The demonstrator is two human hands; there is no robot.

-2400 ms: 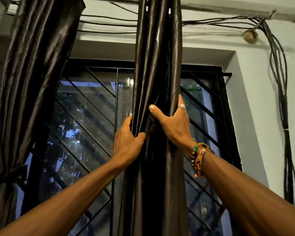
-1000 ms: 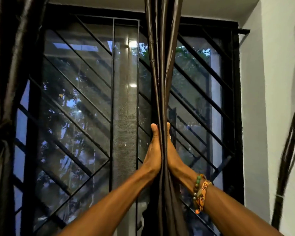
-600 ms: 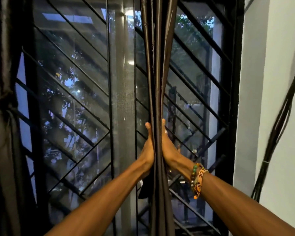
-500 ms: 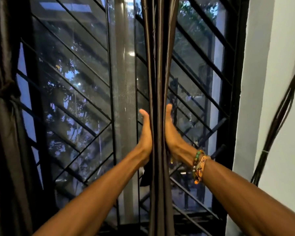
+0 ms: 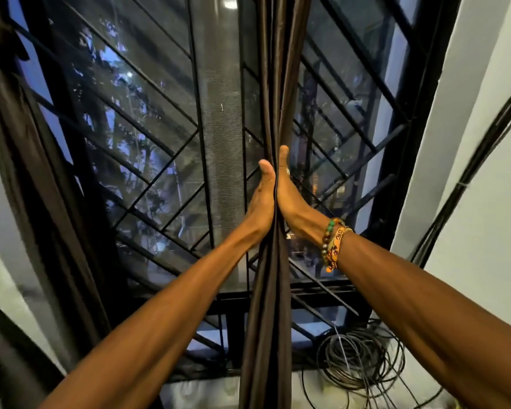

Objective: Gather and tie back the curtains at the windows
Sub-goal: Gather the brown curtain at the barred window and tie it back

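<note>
Curtain: The dark curtain (image 5: pixel 266 320) hangs in one thin bunch in front of the window bars (image 5: pixel 160 160). It runs straight up and down.
Left hand: The left hand (image 5: pixel 261 199) is flat. Its palm presses the left side of the bunch.
Right hand: The right hand (image 5: pixel 289 199) is flat too and presses the right side. Its far fingers are hidden.
Which is nearer: Both hands are on the bunch at about the same height, so neither is nearer.
Room to move: There is open room on both sides. The bars are close behind. The white wall (image 5: pixel 484 202) is off to the right.
Watch out: A coil of cables (image 5: pixel 363 358) lies low, just right of the curtain.
Other curtain: The far left curtain (image 5: pixel 42 202) already looks tied.
Next: I think one hand must hold the bunch while the other wraps a tie. I see no tie.
</note>
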